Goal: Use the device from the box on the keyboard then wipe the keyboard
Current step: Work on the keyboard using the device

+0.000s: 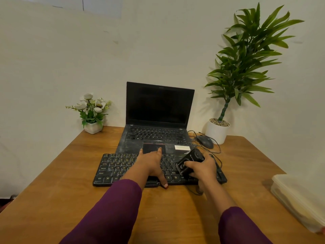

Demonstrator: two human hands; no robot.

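Observation:
A black external keyboard (116,169) lies on the wooden table in front of an open laptop. My left hand (153,166) lies flat across the keyboard's middle, fingers spread and reaching to its far edge, thumb at the near edge. My right hand (202,169) grips a small black handheld device (190,160), its brush end down on the keys at the keyboard's right side. The translucent plastic box (299,198) stands at the table's right edge.
The dusty laptop (159,110) with a dark screen stands behind the keyboard. A black mouse (204,141) and its cable lie to the right of it. A white flower pot (92,126) sits back left, a tall potted plant (217,131) back right.

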